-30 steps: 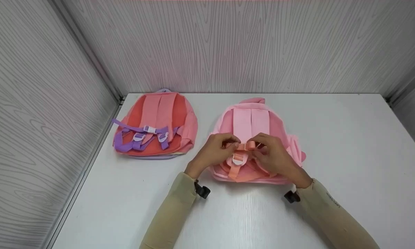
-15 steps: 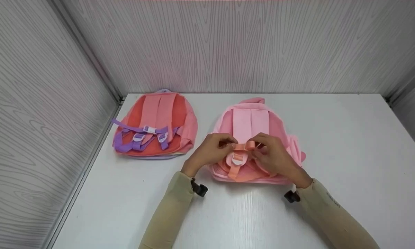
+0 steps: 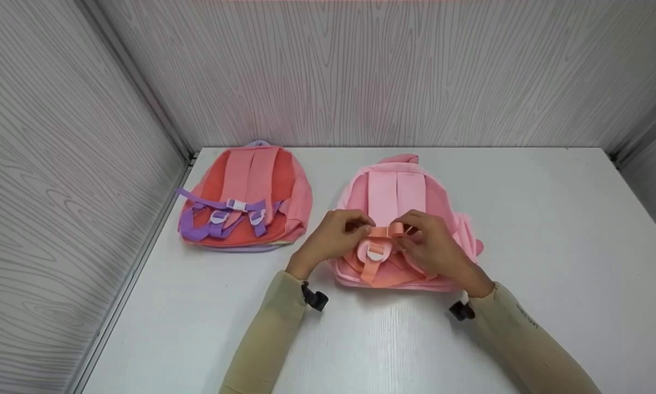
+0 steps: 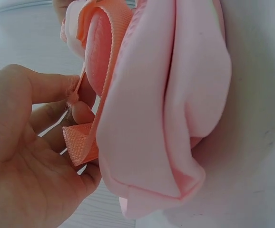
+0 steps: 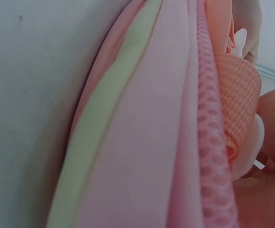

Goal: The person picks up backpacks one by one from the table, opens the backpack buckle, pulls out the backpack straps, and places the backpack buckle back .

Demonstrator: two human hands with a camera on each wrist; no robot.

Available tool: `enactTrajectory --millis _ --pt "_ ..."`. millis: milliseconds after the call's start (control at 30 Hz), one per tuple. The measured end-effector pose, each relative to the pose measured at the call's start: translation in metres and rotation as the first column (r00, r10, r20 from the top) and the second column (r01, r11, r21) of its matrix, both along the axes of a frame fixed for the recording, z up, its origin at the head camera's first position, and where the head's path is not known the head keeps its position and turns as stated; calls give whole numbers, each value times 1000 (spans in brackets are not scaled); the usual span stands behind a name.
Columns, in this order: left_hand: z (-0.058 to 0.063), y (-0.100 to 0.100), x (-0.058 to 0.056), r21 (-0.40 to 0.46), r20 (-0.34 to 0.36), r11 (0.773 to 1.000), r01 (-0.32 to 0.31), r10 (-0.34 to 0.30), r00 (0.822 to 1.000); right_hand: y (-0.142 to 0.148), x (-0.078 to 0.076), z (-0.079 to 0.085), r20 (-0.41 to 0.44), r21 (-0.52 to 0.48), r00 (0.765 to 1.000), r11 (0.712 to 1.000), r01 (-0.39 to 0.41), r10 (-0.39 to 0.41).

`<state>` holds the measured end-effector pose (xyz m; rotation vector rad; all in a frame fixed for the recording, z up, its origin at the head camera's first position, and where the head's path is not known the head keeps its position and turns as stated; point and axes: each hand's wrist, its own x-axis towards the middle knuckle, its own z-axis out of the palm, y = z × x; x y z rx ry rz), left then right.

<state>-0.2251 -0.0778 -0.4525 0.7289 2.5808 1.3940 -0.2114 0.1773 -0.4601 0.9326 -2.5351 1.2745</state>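
A pink backpack (image 3: pixel 352 192) lies back side up on the white table, its shoulder straps upward. Over its lower half, my left hand (image 3: pixel 333 238) pinches an orange webbing strap (image 3: pixel 380 232) between thumb and finger. The strap's frayed edge (image 4: pixel 73 97) shows at those fingertips in the left wrist view. On the other side, my right hand (image 3: pixel 436 245) pinches the looped part of the same strap (image 3: pixel 397 229). A white buckle (image 3: pixel 376 253) hangs just below on another orange strap. The right fingertips are partly hidden behind pink fabric in the right wrist view.
To the left lies a second backpack (image 3: pixel 285 169), coral and red, with purple straps (image 3: pixel 195 232) and white buckles across it. Grey wood-patterned panels (image 3: pixel 328 76) stand behind and beside the white table (image 3: pixel 552 246).
My left hand has shifted slightly left, and a little more of the orange strap shows between the hands. The right hand and both backpacks stay nearly where they were.
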Motion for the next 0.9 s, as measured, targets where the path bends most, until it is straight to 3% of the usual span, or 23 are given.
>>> enactTrajectory --millis 900 --pt "-4 3 1 75 -35 997 27 -24 999 -1 1 0 -14 5 1000 1000 0 0"
